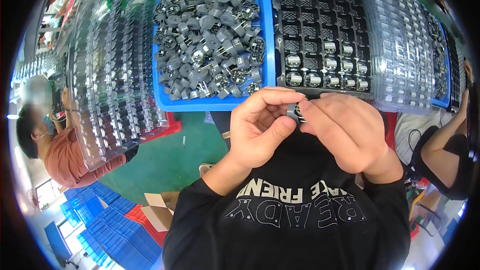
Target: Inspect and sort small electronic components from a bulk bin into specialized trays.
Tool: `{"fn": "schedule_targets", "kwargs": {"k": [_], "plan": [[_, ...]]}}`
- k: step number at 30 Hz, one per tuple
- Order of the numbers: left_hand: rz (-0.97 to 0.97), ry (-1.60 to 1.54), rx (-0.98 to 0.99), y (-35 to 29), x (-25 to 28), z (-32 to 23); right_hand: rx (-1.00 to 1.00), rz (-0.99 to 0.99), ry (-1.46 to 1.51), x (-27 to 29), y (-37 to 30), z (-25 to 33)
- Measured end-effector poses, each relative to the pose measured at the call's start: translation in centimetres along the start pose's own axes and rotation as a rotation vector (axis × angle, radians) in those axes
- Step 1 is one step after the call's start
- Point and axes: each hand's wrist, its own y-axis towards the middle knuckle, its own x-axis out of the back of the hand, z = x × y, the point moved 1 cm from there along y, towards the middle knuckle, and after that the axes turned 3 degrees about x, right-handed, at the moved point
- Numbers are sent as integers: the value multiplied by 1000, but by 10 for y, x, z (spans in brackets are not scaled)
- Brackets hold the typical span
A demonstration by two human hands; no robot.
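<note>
In front of my chest, my left hand (pixel 260 130) is closed, its thumb and fingers pinching a small grey round part with metal pins (pixel 292 111). My right hand (pixel 347 132) is closed against the pin side of the same part, fingertips over the pins. Anything else between its fingers is hidden. Just beyond my hands lies a blue bin (pixel 271 45) heaped with similar grey pinned parts (pixel 210 35). Beside it on the right is a black compartment tray (pixel 312 7), with several silver cylinders (pixel 296 78) in its near rows.
Clear plastic trays (pixel 400 40) with silver cylinders stand right of the black tray; more clear trays (pixel 112 70) are at the left. One person (pixel 67 157) sits at the left, another (pixel 445 145) at the right. Blue crates (pixel 115 230) and an opened cardboard box (pixel 156 212) are lower left.
</note>
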Motion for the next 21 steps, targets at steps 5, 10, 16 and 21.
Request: {"fn": "schedule_targets", "kwargs": {"k": [5,10,16,21], "plan": [[-67,92,-59,-1,-7,-4,-417,-188,573,-17,-18,-4],[-69,694,-106,9,-10,-17,-662,-86,701,-14,-24,-21],[-297,1656,-299,51,32,-50,-573,228,-315,33,-29,-90],[-234,1725,-180,65,43,-60,-373,300,-423,19,-42,-112]]}}
